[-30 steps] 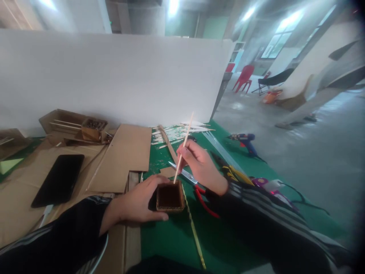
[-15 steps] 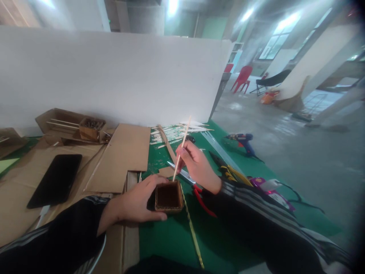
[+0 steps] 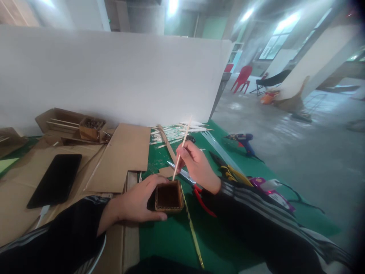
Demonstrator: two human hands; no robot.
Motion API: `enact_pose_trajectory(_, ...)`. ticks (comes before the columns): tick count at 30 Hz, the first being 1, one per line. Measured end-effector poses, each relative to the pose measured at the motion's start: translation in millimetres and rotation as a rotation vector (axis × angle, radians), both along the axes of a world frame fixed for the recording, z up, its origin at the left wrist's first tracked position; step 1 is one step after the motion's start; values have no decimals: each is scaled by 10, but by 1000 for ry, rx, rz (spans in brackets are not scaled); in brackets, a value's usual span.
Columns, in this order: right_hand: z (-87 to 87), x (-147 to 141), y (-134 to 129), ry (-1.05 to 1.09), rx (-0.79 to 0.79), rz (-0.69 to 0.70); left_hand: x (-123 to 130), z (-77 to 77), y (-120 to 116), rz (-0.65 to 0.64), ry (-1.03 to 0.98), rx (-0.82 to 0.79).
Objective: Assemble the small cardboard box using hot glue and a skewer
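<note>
At the green tabletop (image 3: 162, 241), our L hand (image 3: 138, 199) grips the box (image 3: 169, 209), prob. to steady it; our R hand (image 3: 197, 165) pinches the stick (image 3: 186, 133) w/ lower end at far rim, presumably for control.

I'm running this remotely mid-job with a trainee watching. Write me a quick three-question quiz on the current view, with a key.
1. True or false: the left hand is closed around the black phone.
2. What does the right hand hold?
3. As seen in the picture, where does the thin yellowish rod lie from the small cardboard box? A: to its left. B: to its right. C: inside it.

Key:
1. False; the hand is around the small cardboard box.
2. A thin wooden stick, tilted, its lower end at the box's far rim.
3. B.
</note>
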State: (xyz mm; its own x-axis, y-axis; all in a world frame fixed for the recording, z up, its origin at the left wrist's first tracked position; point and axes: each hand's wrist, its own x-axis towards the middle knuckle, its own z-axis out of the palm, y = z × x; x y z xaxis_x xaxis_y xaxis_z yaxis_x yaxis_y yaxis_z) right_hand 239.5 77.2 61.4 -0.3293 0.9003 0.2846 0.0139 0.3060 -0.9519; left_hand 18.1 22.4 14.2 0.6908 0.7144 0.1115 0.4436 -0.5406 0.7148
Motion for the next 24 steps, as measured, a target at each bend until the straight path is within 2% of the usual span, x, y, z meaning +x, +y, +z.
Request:
enact_pose_trajectory(14,29,-13,-4,-58,-5,23,6,-2,11,14,29,-26)
enact_pose_trajectory(24,33,29,-62,-139,121,25,6,-8,7,36,40,-31)
